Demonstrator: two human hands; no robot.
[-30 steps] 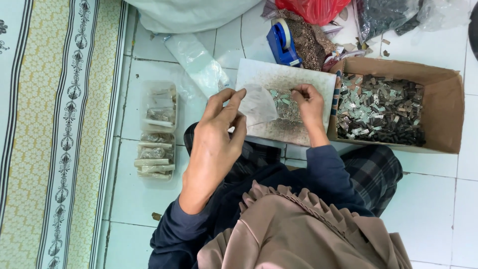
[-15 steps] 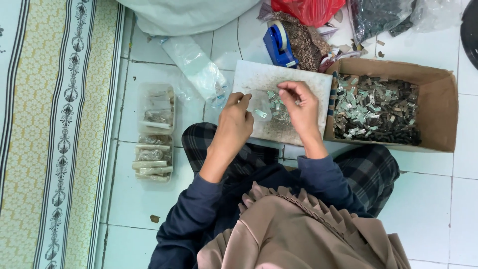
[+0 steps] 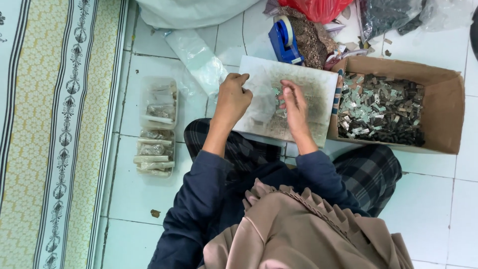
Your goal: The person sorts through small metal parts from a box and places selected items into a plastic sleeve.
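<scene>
Head cam looking straight down at someone sitting cross-legged on white floor tiles, a scuffed grey board [image 3: 308,84] resting across the lap. Left hand [image 3: 233,99] sits at the board's 9 o'clock edge, fingers curled in loosely with thumb against forefinger — can't tell if anything's pinched in there. Right hand [image 3: 295,105] is near the middle of the board, fingers bunched down onto a small heap of little metal bits [image 3: 277,99], looks like it's pinching a few. At 3 o'clock from the board, touching its edge, a cardboard box [image 3: 448,104] loaded with the same kind of small grey-green pieces. At 12 o'clock a blue tape dispenser [image 3: 283,39]. Out at 9 o'clock — two clear plastic trays [image 3: 157,127] holding bundled bits, next to a patterned mat [image 3: 50,134].
</scene>
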